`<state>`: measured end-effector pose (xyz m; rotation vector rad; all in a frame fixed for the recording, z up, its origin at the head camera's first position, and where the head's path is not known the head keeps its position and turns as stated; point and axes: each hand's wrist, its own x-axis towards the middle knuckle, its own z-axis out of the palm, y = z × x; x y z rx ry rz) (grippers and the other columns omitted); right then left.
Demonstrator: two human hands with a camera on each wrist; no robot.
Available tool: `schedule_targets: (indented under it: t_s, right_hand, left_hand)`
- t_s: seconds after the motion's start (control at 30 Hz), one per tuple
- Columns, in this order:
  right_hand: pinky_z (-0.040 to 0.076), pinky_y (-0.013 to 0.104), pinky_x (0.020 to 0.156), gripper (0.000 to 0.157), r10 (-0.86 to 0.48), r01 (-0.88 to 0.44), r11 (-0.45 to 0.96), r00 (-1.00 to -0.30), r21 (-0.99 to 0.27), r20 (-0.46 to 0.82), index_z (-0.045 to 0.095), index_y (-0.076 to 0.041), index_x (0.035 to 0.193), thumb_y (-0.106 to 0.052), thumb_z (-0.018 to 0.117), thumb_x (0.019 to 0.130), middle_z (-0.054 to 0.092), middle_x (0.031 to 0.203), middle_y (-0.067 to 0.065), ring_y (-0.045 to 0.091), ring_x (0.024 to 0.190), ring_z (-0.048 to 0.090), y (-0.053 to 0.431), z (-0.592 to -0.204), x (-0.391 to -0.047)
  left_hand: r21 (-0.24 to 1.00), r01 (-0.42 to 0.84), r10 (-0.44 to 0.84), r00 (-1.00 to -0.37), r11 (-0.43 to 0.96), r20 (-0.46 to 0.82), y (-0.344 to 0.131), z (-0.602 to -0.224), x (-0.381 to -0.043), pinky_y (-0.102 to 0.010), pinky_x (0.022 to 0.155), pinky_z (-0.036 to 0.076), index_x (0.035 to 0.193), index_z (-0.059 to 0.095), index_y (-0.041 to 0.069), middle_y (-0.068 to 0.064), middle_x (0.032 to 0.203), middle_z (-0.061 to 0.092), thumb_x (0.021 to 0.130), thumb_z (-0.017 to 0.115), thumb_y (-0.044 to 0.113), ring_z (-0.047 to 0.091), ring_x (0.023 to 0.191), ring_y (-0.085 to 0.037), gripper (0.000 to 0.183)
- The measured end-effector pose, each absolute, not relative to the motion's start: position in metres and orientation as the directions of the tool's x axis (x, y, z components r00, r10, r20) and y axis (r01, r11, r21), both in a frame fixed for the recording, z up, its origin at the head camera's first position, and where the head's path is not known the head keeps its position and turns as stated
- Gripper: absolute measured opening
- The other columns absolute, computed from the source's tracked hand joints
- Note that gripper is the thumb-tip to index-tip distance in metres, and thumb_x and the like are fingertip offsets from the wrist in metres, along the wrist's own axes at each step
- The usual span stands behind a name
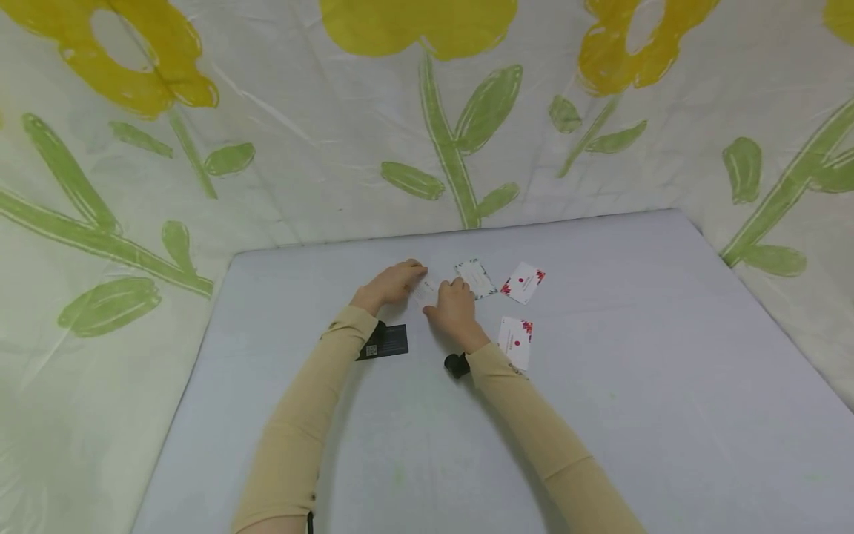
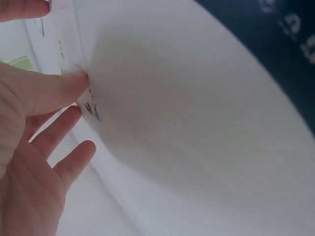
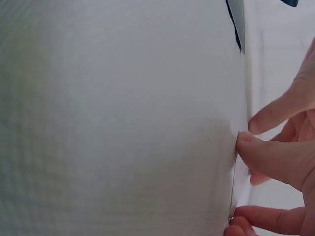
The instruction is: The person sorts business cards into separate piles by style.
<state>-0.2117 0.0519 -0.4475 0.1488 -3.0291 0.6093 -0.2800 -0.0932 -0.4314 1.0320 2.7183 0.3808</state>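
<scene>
A white business card (image 1: 425,291) with small print lies between the two hands near the far part of the table. My left hand (image 1: 394,283) pinches its left side; in the left wrist view the thumb (image 2: 74,86) presses on the printed face, with fingers behind. From the other side, my right hand (image 1: 456,308) holds the card by its edge, the thumb (image 3: 253,147) against it in the right wrist view. Below the left wrist is a black card (image 1: 394,341) with a square code, partly covered by the sleeve.
Right of the hands lie a card with a green leafy border (image 1: 477,278), a card with red corners (image 1: 523,282) and another red-flowered card (image 1: 515,343), partly behind the right sleeve. The pale table (image 1: 634,356) meets a flower-painted curtain (image 1: 300,148) at the back.
</scene>
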Motion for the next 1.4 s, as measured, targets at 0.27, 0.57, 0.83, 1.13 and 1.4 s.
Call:
schedule_targets:
  t_s: [0.27, 0.57, 0.83, 1.13, 1.4]
  right_hand:
    - [0.038, 0.04, 0.08, 0.043, -0.054, -0.077, 0.787, -0.997, -0.612, 0.056, 0.049, 0.003, 0.097, -0.014, 0.076, 0.067, 0.042, 0.101, 0.021, 0.033, 0.094, 0.04, 0.059, -0.451, -0.218]
    - [0.042, 0.032, 0.065, 0.014, -0.027, -0.183, 0.593, -0.978, -0.784, 0.207, 0.055, 0.003, 0.094, 0.002, 0.054, 0.081, 0.054, 0.083, 0.013, 0.022, 0.074, 0.049, 0.077, -0.449, -0.214]
    - [0.043, 0.027, 0.065, 0.017, -0.029, -0.13, 0.473, -0.991, -0.872, 0.132, 0.058, 0.003, 0.092, -0.005, 0.064, 0.078, 0.056, 0.082, 0.012, 0.021, 0.074, 0.052, 0.101, -0.43, -0.201]
    - [0.043, 0.023, 0.055, 0.013, -0.12, -0.036, 0.515, -0.992, -0.857, -0.03, 0.062, 0.002, 0.087, -0.007, 0.064, 0.078, 0.057, 0.078, 0.01, 0.018, 0.067, 0.05, 0.115, -0.426, -0.184]
    - [0.04, 0.024, 0.052, 0.009, -0.149, -0.025, 0.573, -0.986, -0.819, -0.074, 0.063, -0.001, 0.083, -0.007, 0.065, 0.077, 0.057, 0.072, 0.008, 0.016, 0.063, 0.048, 0.114, -0.432, -0.181]
  left_hand:
    - [0.508, 0.526, 0.599, -0.8, 0.682, 0.023, -0.098, -0.43, -0.278, -0.033, 0.081, 0.042, 0.113, 0.053, -0.006, -0.018, 0.111, 0.046, 0.076, 0.056, -0.01, 0.048, 0.097, -0.028, 0.038]
    - [0.661, 0.482, 0.489, -0.85, 0.575, 0.195, -0.101, -0.422, -0.258, -0.031, 0.071, 0.047, 0.097, 0.062, -0.005, -0.017, 0.094, 0.055, 0.081, 0.058, -0.005, 0.056, 0.083, -0.027, 0.017]
    - [0.779, 0.385, 0.438, -0.885, 0.496, 0.159, -0.101, -0.41, -0.229, -0.026, 0.063, 0.049, 0.099, 0.062, -0.004, -0.012, 0.093, 0.06, 0.083, 0.058, 0.001, 0.057, 0.08, -0.022, 0.017]
    - [0.786, 0.322, 0.44, -0.895, 0.528, 0.071, -0.097, -0.419, -0.202, -0.024, 0.058, 0.047, 0.092, 0.063, -0.003, -0.009, 0.079, 0.059, 0.08, 0.061, 0.002, 0.056, 0.07, -0.018, 0.013]
    - [0.736, 0.325, 0.429, -0.902, 0.594, 0.052, -0.094, -0.429, -0.192, -0.025, 0.06, 0.044, 0.086, 0.065, -0.002, -0.007, 0.074, 0.058, 0.077, 0.064, 0.001, 0.053, 0.067, -0.017, 0.009]
